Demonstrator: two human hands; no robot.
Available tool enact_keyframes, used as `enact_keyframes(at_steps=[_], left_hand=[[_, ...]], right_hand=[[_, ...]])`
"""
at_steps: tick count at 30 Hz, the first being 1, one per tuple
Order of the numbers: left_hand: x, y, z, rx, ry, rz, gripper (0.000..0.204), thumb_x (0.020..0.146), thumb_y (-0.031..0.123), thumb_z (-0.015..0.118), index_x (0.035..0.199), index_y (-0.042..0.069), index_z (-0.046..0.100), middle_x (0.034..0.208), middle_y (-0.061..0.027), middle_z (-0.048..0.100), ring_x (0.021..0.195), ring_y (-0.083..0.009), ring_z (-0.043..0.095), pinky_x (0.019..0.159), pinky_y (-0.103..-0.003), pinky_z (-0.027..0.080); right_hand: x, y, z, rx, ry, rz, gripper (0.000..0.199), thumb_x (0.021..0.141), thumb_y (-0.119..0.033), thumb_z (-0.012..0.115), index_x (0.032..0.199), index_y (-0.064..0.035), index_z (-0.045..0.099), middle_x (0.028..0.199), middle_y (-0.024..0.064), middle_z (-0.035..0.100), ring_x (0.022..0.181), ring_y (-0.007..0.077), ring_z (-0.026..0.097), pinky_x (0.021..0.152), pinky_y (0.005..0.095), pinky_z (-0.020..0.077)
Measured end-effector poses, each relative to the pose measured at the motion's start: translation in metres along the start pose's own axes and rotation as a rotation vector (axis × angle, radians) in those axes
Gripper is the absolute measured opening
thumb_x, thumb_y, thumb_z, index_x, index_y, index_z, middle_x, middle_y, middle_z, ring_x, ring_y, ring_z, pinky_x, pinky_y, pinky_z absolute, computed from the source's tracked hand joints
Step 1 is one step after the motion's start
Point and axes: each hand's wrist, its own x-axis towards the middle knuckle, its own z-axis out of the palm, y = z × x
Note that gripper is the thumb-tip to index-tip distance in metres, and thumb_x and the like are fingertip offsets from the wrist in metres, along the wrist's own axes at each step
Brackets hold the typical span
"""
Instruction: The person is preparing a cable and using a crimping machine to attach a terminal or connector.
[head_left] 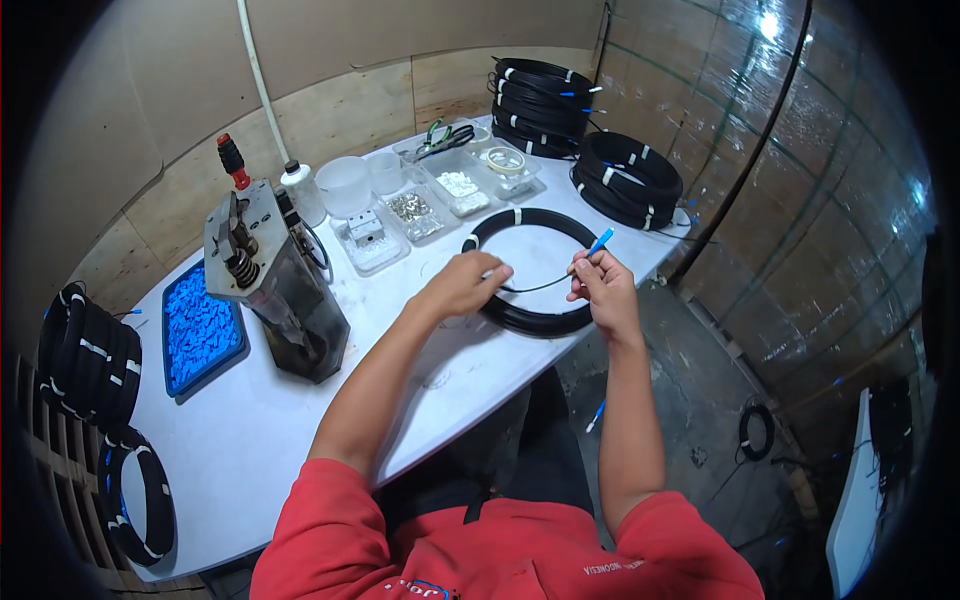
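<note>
A coil of black cable (540,321) with white ties lies flat near the table's front right edge. Over its right side, my right hand (610,290) pinches the cable just below a blue connector (601,241), which points up and to the right. From there a loose length of cable (540,287) runs across the ring to my left hand (462,284). The left fingers are closed on it over the coil's left side; their tips are partly hidden. Below the table edge hangs another blue connector (599,411) with a white tip.
A metal press (275,285) stands at left beside a blue tray (238,358) of small blue parts. Bins of metal and white pieces (458,188), pliers (436,135) and a tape roll (505,160) line the back. Stacked cable coils (543,105) stand far right, more (88,360) at left.
</note>
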Motion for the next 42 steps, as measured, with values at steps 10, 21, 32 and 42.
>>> enact_keyframes(at_steps=[10,21,32,42], left_hand=[[-0.027,0.007,0.033,0.526,-0.111,0.227,0.076,0.088,0.071,0.063,0.109,-0.002,0.066,0.105,-0.0212,0.064,0.112,-0.0394,0.057,0.115,-0.052,0.032],[-0.029,0.006,0.036,0.583,-0.071,0.23,0.074,0.089,0.072,0.061,0.109,0.0,0.065,0.106,-0.0197,0.064,0.109,-0.0389,0.058,0.11,-0.049,0.036],[-0.041,0.023,0.019,0.553,-0.082,0.316,0.073,0.081,0.066,0.073,0.116,0.003,0.061,0.105,-0.0169,0.061,0.106,-0.036,0.057,0.106,-0.048,0.038],[-0.009,0.057,-0.003,0.451,0.619,0.504,0.035,0.071,0.0,0.067,0.105,0.006,0.059,0.088,-0.0132,0.059,0.088,-0.0336,0.061,0.082,-0.044,0.048]], right_hand=[[0.016,0.05,-0.046,-0.618,0.227,0.019,0.018,0.086,-0.017,0.078,0.084,0.0005,0.074,0.075,0.006,0.072,0.059,0.0138,0.062,0.055,0.0318,0.0473],[-0.031,0.037,0.001,-1.179,-0.019,-0.571,0.028,0.091,-0.035,0.073,0.097,-0.0077,0.075,0.092,0.0123,0.073,0.092,0.0333,0.068,0.087,0.0449,0.0513],[-0.028,0.034,0.0,-1.337,-0.397,-0.443,0.038,0.091,-0.045,0.071,0.101,-0.0095,0.076,0.097,0.0122,0.075,0.097,0.0301,0.069,0.094,0.0433,0.0431],[0.003,-0.06,-0.025,-0.737,-0.53,-0.179,0.032,0.095,-0.035,0.072,0.096,-0.0031,0.073,0.071,0.0067,0.064,0.066,0.0164,0.057,0.065,0.0339,0.0463]])
